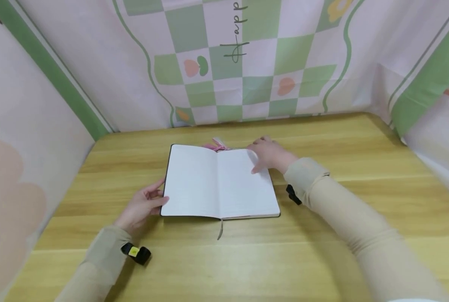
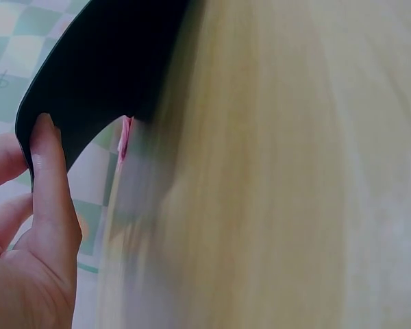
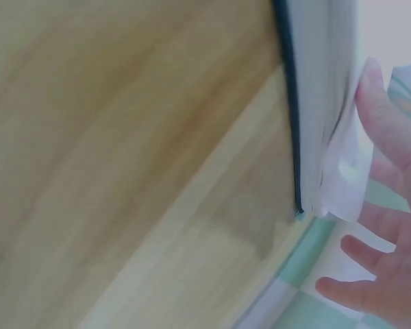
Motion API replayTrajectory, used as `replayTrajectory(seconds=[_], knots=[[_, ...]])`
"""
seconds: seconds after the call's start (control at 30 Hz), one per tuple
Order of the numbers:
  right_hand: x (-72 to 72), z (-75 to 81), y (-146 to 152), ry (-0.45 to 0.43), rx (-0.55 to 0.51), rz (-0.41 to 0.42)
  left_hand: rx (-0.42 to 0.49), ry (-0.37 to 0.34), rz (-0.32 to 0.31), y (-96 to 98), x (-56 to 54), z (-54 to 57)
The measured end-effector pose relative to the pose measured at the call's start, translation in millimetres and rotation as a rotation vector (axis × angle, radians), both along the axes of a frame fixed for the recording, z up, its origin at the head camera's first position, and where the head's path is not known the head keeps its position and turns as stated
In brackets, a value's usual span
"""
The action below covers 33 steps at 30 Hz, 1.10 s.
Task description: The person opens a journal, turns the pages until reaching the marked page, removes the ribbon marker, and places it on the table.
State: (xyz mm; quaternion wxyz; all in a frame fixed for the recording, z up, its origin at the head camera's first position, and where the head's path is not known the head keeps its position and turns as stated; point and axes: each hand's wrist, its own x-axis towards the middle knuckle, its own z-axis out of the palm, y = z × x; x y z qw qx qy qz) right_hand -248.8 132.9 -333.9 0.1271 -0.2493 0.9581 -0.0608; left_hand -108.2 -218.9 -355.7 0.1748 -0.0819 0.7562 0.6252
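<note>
Through the head camera I have an open notebook (image 1: 192, 184) lying on the table, in its far half, with two pale pages facing up. A thin ribbon (image 1: 220, 230) trails out from the near end of its spine, and something pink (image 1: 217, 145) sticks out past the far edge near the middle.

The left hand (image 1: 137, 207) pinches the notebook's left edge, thumb on the page and fingers underneath. From the left wrist I see the dark cover (image 2: 96, 82) caught in that grip and curving up off the wood.

The right hand (image 1: 267, 155) is at the far right corner. My right wrist view shows its thumb against the page and the other fingers slightly bent and spread apart beyond the edge; I cannot tell whether they have hold of a leaf.

Both arms wear beige sleeves, left (image 1: 103, 256) and right (image 1: 352, 214). I see a black strap with a yellow patch (image 1: 135, 253) at the left wrist and a black piece (image 1: 293, 195) at the right.

Around the wooden table (image 1: 247, 268) hangs a cloth (image 1: 260, 56) with green and white checks.
</note>
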Motion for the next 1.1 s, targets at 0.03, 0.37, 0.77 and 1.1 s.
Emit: replayTrajectory(seconds=[0.03,0.37,0.77,1.1], knots=[[1.7,0.3,-0.5,0.023,0.008,0.008,0.0,0.001,0.001,-0.1,0.1,0.7],[19.8,-2.6,2.2,0.089,-0.139,0.06,-0.006,0.001,-0.004,-1.9,-0.7,0.3],[28.8,-9.6,19.2,-0.053,-0.467,-0.07,-0.007,0.0,-0.002,-2.1,-0.5,1.2],[36.8,6.8,19.7,-0.337,-0.804,-0.349,0.01,0.004,-0.013,-1.3,0.8,3.2]])
